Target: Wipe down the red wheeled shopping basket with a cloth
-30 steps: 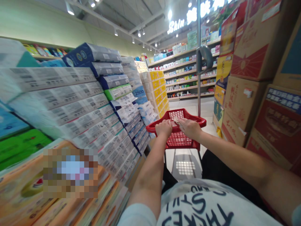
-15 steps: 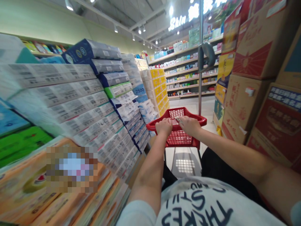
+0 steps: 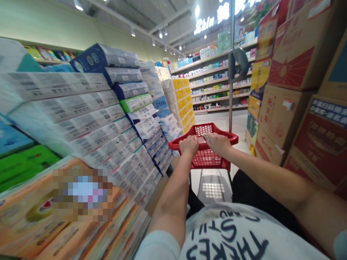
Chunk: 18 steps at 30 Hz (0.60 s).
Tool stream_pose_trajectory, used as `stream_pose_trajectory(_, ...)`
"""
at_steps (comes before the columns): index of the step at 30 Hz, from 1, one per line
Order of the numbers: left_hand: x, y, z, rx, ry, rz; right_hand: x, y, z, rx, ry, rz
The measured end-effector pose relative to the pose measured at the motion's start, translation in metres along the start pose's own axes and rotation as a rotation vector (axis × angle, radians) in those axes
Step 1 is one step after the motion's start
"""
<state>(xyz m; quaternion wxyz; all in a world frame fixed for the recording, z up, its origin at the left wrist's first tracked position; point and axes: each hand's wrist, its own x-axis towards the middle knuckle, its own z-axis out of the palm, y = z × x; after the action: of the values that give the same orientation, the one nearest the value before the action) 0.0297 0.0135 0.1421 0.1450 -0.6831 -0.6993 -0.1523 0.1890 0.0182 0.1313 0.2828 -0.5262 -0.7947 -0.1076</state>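
Ceiling spotlights (image 3: 78, 5) shine bright white overhead, the Skin sign (image 3: 204, 25) glares, a light-dotted shadow (image 3: 213, 190) lies beneath the red shopping cart (image 3: 207, 159), and wide-angle distortion stretches the partly pixelated, softly blurred orange packs (image 3: 65, 234).

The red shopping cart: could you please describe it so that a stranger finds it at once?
Look between the wrapped packs on the left and cardboard boxes on the right. Under the left hand and right hand is the red shopping cart, set apart by its latticed basket.
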Motion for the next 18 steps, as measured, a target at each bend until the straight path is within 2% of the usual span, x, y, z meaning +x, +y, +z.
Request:
stream_pose_trajectory(5, 0.0003, 0.0007, -0.0007, -0.008, -0.021, -0.018, -0.0054, 0.002, 0.0019, -0.034, 0.021, -0.097)
stream_pose_trajectory(18, 0.0002, -0.001, 0.0021, -0.016, -0.001, -0.006, -0.0052, -0.0012, -0.0011, -0.061, -0.018, -0.06)
